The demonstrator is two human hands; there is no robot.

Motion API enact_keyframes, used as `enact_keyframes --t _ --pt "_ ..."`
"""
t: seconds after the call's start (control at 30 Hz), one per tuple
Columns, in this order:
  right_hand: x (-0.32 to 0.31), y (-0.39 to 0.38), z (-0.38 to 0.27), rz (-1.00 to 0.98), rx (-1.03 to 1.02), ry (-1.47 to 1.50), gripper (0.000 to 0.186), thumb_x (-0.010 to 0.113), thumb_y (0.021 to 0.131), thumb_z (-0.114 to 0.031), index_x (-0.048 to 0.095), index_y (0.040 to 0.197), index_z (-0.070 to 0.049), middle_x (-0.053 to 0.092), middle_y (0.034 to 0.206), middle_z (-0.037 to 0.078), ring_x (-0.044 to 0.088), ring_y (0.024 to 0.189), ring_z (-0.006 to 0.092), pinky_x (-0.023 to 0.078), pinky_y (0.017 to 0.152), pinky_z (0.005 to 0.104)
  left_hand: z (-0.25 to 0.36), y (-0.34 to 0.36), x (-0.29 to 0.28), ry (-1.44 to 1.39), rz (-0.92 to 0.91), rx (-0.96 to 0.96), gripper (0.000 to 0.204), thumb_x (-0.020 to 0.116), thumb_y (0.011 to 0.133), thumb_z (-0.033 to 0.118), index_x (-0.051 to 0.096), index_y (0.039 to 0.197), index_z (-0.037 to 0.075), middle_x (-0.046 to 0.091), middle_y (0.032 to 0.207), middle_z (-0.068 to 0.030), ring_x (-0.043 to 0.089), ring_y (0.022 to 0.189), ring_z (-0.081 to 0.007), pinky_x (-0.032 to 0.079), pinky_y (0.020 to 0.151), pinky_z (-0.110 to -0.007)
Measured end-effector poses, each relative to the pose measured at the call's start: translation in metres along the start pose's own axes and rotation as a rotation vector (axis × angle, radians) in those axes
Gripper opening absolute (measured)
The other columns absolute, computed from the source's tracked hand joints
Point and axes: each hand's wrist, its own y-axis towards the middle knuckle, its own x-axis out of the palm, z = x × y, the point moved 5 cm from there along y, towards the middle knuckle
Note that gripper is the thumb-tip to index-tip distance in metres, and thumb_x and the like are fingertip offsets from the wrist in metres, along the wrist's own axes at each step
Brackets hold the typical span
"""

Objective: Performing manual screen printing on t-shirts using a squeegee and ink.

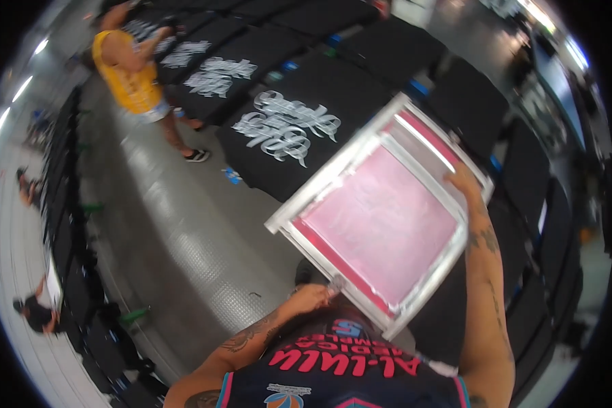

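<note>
A screen printing frame [334, 181] with pale edges and a pink mesh [381, 224] is tilted in front of me, above black shirts on boards. My left hand [314, 296] is closed at its near left edge, next to a small greyish piece whose kind I cannot make out. Across the far right end of the frame lies a squeegee [415, 144], a long bar with a bright edge. My right hand [465, 182] reaches over the frame's right corner with its fingers bent on that bar. Beyond the frame, a black shirt [251, 166] bears white script lettering [285, 127].
Black shirts on boards [466, 102] run in a row away to the far left and on to the right. At the upper left a person in a yellow top [130, 71] stands by the row. A grey walkway [177, 204] separates it from another dark row [64, 224].
</note>
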Motion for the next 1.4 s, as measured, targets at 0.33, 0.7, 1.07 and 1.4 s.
enact_keyframes --t 0.33,0.7,1.07,1.4 --pt "0.011 -0.094 -0.119 -0.002 0.159 0.011 0.044 0.061 0.077 -0.019 0.072 0.119 -0.013 0.071 0.116 0.017 0.066 0.111 0.0373 0.053 0.095 0.0475 -0.003 0.020 -0.022 0.049 -0.240 0.028 0.051 0.053 0.104 0.047 0.067 0.077 0.005 0.057 0.061 -0.0007 0.053 0.058 -0.0111 0.043 0.057 -0.029" --pt "0.065 -0.325 -0.348 0.158 0.159 -0.023 0.027 0.064 0.071 -0.008 0.066 0.098 -0.014 0.066 0.093 0.003 0.062 0.086 0.0266 0.048 0.077 0.0432 0.007 0.040 -0.028 0.288 -0.515 0.011 0.057 0.052 0.102 0.054 0.068 0.081 0.004 0.062 0.064 -0.0050 0.060 0.062 -0.0160 0.048 0.064 -0.032" --pt "-0.012 -0.297 -0.209 0.114 0.920 0.512 0.041 0.076 0.079 -0.022 0.069 0.110 0.003 0.072 0.095 0.020 0.072 0.088 0.0307 0.057 0.083 0.0387 0.169 0.071 -0.176 0.542 0.169 0.428 0.029 0.062 0.098 0.029 0.067 0.101 0.001 0.070 0.094 -0.0203 0.066 0.095 -0.0383 0.051 0.085 -0.045" --pt "0.122 -0.353 -0.076 0.499 1.013 1.873 0.048 0.072 0.083 -0.020 0.061 0.121 0.007 0.068 0.108 0.021 0.069 0.096 0.0352 0.057 0.089 0.0459 0.080 0.139 -0.226 0.476 0.359 0.297 0.064 0.040 0.107 0.050 0.061 0.123 -0.009 0.064 0.122 -0.0321 0.058 0.119 -0.0495 0.045 0.102 -0.046"
